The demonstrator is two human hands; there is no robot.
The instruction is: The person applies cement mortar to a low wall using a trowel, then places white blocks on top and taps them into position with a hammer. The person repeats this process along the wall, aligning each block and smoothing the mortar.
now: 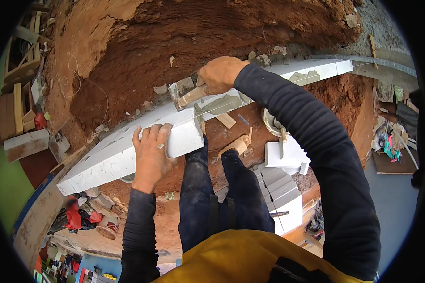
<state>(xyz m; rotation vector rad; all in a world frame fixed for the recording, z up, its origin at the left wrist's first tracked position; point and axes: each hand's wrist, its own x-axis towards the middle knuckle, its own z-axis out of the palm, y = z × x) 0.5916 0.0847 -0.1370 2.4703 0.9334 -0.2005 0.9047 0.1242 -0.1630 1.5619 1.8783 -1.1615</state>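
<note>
My right hand (222,75) is closed around the wooden handle of a hammer (192,96). Its metal head is at the upper edge of a long white block (97,162), near the block's right end. On the front of that block lies my left hand (152,158), its fingers stretched up over the edge. Further right, a second white block (328,69) continues the row, with grey mortar (222,104) smeared over its face. A thin string (269,89) runs along the row.
Behind the row rises a red earth bank (212,35). Grey and white blocks (281,186) are stacked to the right of my legs, near a bucket (270,123). Wooden boards (18,108) lie at the far left. A metal straightedge (382,62) sits at the far right.
</note>
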